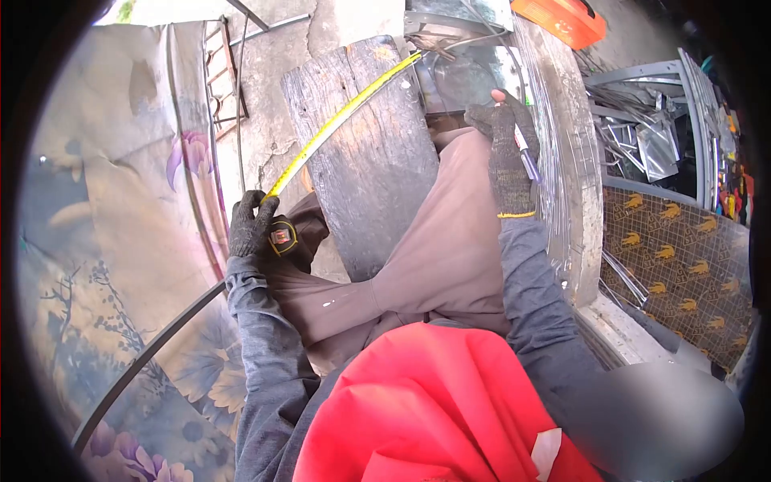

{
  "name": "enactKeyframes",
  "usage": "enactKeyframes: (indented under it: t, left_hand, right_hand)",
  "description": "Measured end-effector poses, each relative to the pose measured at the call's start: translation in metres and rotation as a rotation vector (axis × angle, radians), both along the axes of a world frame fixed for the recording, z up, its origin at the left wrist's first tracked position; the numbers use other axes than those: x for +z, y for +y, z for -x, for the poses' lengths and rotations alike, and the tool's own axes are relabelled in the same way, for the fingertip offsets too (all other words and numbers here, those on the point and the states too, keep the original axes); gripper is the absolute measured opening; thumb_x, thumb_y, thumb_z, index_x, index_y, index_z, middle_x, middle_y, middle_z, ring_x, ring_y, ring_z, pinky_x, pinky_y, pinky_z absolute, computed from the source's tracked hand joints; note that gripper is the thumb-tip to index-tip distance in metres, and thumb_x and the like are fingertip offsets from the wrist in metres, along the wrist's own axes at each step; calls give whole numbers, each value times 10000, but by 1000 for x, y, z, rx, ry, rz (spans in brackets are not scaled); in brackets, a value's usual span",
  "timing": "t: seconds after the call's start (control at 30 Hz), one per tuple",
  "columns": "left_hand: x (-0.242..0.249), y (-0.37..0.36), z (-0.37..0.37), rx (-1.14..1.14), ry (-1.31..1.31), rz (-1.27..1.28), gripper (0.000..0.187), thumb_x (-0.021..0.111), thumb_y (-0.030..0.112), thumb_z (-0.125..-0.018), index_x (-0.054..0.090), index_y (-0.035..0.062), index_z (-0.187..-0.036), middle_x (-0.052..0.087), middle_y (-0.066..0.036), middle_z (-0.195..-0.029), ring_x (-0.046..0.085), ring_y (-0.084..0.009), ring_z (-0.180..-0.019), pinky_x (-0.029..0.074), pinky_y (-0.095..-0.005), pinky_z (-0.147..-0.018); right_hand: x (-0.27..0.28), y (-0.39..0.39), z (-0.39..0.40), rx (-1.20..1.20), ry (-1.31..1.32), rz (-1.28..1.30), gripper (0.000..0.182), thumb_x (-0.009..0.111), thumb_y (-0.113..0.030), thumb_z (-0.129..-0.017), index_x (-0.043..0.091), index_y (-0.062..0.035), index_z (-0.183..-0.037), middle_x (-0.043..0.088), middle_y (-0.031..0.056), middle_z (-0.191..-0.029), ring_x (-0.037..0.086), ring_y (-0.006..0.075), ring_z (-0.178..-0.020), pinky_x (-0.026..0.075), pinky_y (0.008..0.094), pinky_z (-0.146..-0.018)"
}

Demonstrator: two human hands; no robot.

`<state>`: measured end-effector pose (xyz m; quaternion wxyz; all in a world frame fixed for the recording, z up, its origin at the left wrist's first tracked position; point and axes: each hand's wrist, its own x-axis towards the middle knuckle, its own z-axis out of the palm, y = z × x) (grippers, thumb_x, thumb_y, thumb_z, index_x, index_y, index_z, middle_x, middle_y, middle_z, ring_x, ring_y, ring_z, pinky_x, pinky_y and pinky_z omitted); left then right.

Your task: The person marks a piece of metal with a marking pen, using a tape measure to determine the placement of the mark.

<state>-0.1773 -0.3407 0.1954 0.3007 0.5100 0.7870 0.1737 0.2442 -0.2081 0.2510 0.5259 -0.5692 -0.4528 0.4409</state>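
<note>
In my left hand point(252, 223), gloved in dark knit, is a tape measure point(283, 236) with a black case. Its yellow blade point(341, 119) is drawn out and arcs up to the right over a worn wooden plank point(361, 169). The blade's far end lies near the plank's top right corner. My right hand point(506, 153), also gloved, is closed around a white and blue-purple marker point(526, 153), beside my right knee. A dark metal bar point(152, 347) runs from the lower left to my left wrist; whether the hand touches it is hidden.
A flower-patterned cloth point(120, 265) covers the left side. Thin metal rods point(550, 161) lie along a ledge point(590, 217) on the right. Beyond it are metal scraps point(642, 145) and a dark patterned board point(679, 265). An orange case point(562, 20) sits at the top.
</note>
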Motion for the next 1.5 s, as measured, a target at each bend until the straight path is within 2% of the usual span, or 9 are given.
enactKeyframes:
  t: [0.13, 0.2, 0.4, 0.8, 1.0, 1.13, 1.17, 1.33, 1.5]
  left_hand:
    - [17, -4, -12, 194, -444, 78, 161, 641, 228, -922, 588, 76, -930, 511, 29, -783, 464, -83, -714, 405, -251, -626]
    - [16, -2, -12, 107, -433, 84, 134, 621, 228, -937, 582, 100, -932, 487, 43, -748, 419, -61, -657, 373, -245, -566]
    - [5, 11, -10, 57, -184, 195, 183, 616, 251, -941, 568, 75, -959, 534, -5, -745, 478, -103, -654, 414, -279, -578]
    - [0, 6, -39, 142, -494, -71, 133, 685, 164, -892, 665, 60, -973, 645, -20, -843, 593, -99, -734, 498, -255, -643]
    - [23, 15, -73, 313, -923, 87, 210, 660, 209, -913, 633, 38, -1032, 661, -74, -786, 642, -162, -719, 541, -288, -655]
    - [16, 8, -90, 387, -1205, 105, 420, 616, 324, -940, 549, 44, -1246, 663, -144, -927, 671, -228, -830, 571, -341, -683]
    - [16, 5, -98, 343, -1207, 127, 669, 647, 447, -891, 405, 106, -1413, 620, -166, -1057, 653, -225, -774, 571, -345, -649]
    - [2, -2, -115, 337, -1227, 36, 639, 607, 478, -907, 408, 147, -1417, 616, -191, -1159, 654, -226, -777, 566, -343, -648]
    - [-11, 0, -129, 552, -1586, 67, 443, 599, 297, -953, 449, 67, -1301, 648, -191, -1085, 674, -219, -807, 586, -350, -662]
  right_hand:
    - [18, 1, 0, 0, -107, 231, 235, 547, -161, -981, 626, -47, -1171, 675, 61, -1076, 621, 130, -970, 482, 267, -843]
    - [18, -1, 3, 24, -294, -33, 229, 555, -154, -970, 631, -52, -1161, 678, 70, -1070, 626, 130, -965, 485, 268, -839]
    - [4, 3, 7, 40, -261, -147, 218, 561, -153, -962, 636, -62, -1146, 686, 86, -1062, 641, 157, -948, 497, 287, -826]
    - [0, 3, 4, 55, -232, -127, 261, 546, -208, -964, 623, -42, -1149, 685, 120, -1009, 655, 186, -904, 508, 304, -808]
    - [-10, 6, 1, 28, -224, -168, 255, 569, -224, -957, 636, -64, -1145, 689, 94, -1013, 644, 158, -901, 502, 295, -808]
    - [-9, 4, -1, -1, -271, -145, 245, 577, -222, -956, 642, -77, -1143, 689, 76, -1041, 638, 153, -930, 494, 294, -832]
    - [-7, 4, -1, -9, -262, -156, 241, 574, -219, -959, 640, -79, -1144, 689, 76, -1048, 640, 158, -943, 493, 295, -840]
    - [3, 0, -1, 36, -310, -222, 226, 538, -179, -981, 621, -81, -1167, 672, 89, -1111, 630, 189, -1030, 479, 306, -905]
    - [8, -1, 0, -1, -598, -466, 226, 541, -110, -974, 591, -47, -1185, 650, 121, -1140, 617, 215, -1067, 474, 330, -935]
